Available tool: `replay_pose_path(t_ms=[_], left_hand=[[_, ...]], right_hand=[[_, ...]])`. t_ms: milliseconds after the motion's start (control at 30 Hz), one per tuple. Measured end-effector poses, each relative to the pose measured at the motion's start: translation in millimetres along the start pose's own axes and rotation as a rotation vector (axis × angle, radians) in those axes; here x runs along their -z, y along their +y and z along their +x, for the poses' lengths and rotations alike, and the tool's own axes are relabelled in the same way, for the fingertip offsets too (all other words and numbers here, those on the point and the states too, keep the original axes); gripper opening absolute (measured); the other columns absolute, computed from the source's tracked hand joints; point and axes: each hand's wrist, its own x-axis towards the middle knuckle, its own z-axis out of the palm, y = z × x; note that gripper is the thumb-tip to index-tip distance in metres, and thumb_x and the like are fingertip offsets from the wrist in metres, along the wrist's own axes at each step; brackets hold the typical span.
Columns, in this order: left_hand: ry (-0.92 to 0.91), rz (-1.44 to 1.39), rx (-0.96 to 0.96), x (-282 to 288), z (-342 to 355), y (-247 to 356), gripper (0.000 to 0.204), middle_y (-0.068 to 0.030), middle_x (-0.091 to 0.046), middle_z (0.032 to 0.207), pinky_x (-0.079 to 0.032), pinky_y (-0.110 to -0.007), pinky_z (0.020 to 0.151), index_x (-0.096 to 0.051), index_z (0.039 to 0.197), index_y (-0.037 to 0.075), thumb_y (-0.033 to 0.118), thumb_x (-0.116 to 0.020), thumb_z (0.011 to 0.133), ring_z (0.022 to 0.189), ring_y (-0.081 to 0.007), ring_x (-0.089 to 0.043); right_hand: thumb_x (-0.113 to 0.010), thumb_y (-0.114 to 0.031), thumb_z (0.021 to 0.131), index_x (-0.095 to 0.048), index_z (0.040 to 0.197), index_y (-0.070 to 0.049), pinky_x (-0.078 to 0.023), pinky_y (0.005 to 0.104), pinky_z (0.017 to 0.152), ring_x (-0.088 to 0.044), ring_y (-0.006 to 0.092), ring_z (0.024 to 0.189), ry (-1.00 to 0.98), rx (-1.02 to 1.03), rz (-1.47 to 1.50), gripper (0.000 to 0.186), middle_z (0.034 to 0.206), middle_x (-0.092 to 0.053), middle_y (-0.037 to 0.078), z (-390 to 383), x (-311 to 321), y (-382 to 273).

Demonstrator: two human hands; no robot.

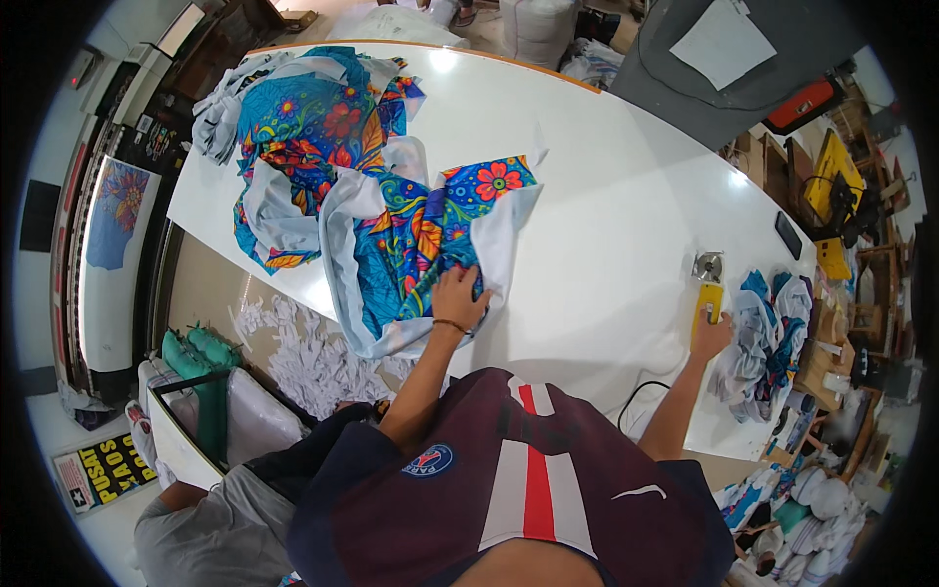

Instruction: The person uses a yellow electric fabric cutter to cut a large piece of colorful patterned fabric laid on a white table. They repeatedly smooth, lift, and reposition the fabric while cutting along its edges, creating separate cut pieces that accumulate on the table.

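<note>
My left hand (460, 298) has its fingers curled into the bunched folds of a blue floral fabric piece (499, 179) with white edges, lying on the white table (616, 205). My right hand (711, 333) grips the yellow handle of an electric round-blade cutter (708, 298), its metal blade head pointing away from me, with a black cord running below. Just right of it lies a pile of white and blue fabric scraps (751, 352). A larger crumpled heap of floral fabric (293, 117) covers the table's far left.
A black phone (787, 234) lies at the table's right edge. White offcuts (323, 362) cover the floor below the left edge. A large printer (117, 264) stands at left, a grey unit (704, 108) at back right. A person in grey (210, 533) sits close at lower left.
</note>
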Motion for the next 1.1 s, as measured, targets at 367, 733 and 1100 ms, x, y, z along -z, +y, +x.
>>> replay_pose_path(t_ms=[367,733,1100], left_hand=[[-0.745,-0.896,-0.616,-18.6,-10.2,125.4,0.027,-0.0149,-0.071,0.1,-0.055,-0.043,0.082,-0.072,0.117,0.005,0.011,-0.071,0.091,0.094,-0.0328,-0.07],[-0.253,-0.239,-0.394,31.2,1.0,-28.0,0.067,-0.0159,-0.069,0.114,-0.049,-0.051,0.096,-0.069,0.129,0.01,0.049,-0.085,0.077,0.109,-0.0384,-0.064],[-1.027,-0.913,0.117,31.8,27.2,-38.8,0.055,-0.0025,-0.075,0.094,-0.058,-0.03,0.078,-0.076,0.118,0.0,0.051,-0.073,0.097,0.089,-0.0146,-0.07]], right_hand=[[-0.071,-0.037,0.1,-0.066,0.128,0.007,-0.056,0.0312,0.079,-0.07,0.0181,0.091,-1.185,-0.081,0.984,0.052,0.105,-0.075,0.015,-144.9,-10.5,-170.2],[-0.067,-0.029,0.105,-0.058,0.141,0.007,-0.046,0.0285,0.099,-0.06,0.0144,0.109,-0.318,-0.404,1.188,0.052,0.122,-0.065,0.01,-102.0,31.5,-41.1],[-0.056,-0.034,0.11,-0.068,0.124,-0.004,-0.051,0.0291,0.088,-0.06,0.0107,0.099,-0.78,-0.054,1.223,0.036,0.107,-0.066,0.0,-205.9,81.8,-164.3]])
